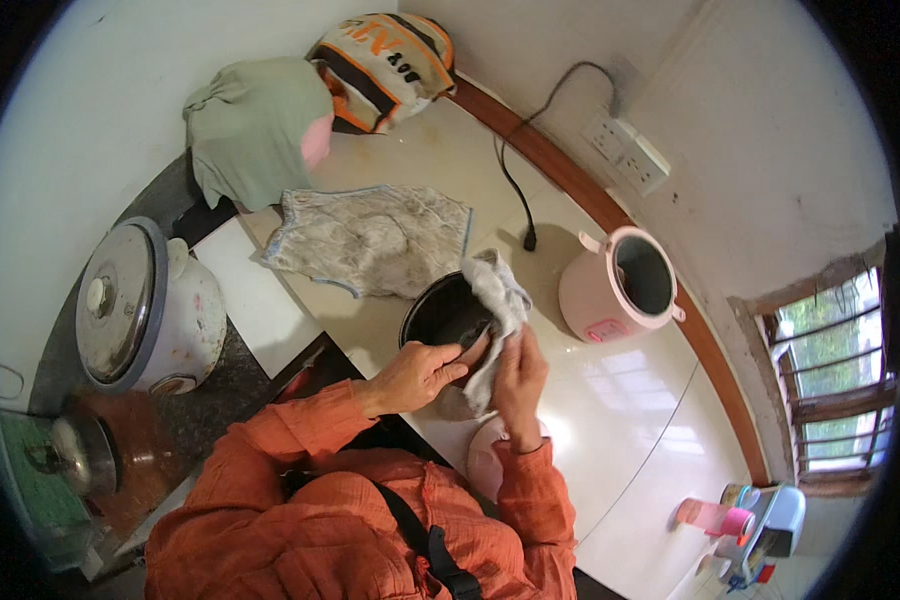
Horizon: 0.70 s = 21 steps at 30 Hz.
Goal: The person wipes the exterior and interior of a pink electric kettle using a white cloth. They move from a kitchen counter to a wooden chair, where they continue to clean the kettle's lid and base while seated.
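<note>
While the left hand (408,380) grasps the black pot's (438,308) rim at seven o'clock | right hand (521,384) clutches cloth (499,287) at four | step: apparently wiping | next: calls for steady rim

Cloth, plastic and gloss on my feed
I see a rough, matt rag (497,288), a smooth metal-looking pot (440,312), a satiny plastic cooker (592,295), a glossy counter (625,430).

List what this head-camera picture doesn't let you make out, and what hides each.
All in the head view:
- Part of the inside of the dark pot: behind the left hand and pale cloth.
- Whatever the green cloth covers, beyond a pink edge.
- Part of the round pink object: behind the right sleeve.
- Inside of the lidded pot: its lid.
</note>
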Available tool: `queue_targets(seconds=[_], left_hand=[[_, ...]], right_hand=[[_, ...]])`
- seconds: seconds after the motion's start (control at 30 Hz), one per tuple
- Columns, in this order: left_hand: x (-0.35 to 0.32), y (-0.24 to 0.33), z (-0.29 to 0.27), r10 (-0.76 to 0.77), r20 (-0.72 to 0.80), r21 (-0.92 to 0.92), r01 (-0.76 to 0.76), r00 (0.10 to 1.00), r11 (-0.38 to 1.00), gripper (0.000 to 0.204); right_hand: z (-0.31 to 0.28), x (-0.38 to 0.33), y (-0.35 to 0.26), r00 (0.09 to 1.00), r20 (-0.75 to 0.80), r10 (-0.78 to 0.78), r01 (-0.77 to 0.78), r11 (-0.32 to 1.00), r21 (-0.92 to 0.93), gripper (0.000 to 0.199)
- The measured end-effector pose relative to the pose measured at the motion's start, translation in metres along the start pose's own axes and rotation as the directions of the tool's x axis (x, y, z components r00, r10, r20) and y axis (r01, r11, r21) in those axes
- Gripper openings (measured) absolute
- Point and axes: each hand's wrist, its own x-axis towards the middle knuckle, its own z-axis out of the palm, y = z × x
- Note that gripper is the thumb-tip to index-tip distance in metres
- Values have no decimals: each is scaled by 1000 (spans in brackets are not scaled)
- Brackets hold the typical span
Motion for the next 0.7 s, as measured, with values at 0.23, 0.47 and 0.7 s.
queue_targets(seconds=[0.23, 0.47, 0.7], left_hand=[[-21, 22, 3, 458, 104, 467, -450, 883, 762, 12], [-33, 41, 2, 430, 151, 645, -419, 890, 640, 13], [-42, 66, 19, 442, 298, 643, -520, 846, 562, 6]], right_hand=[[-51, -35, 36, 896, -10, 445, -390, 796, 464, 29], [-67, -146, 24, 909, 397, 123, -16, 965, -262, 19], [-116, -142, 67, 982, 174, 70, -17, 956, -292, 21]])
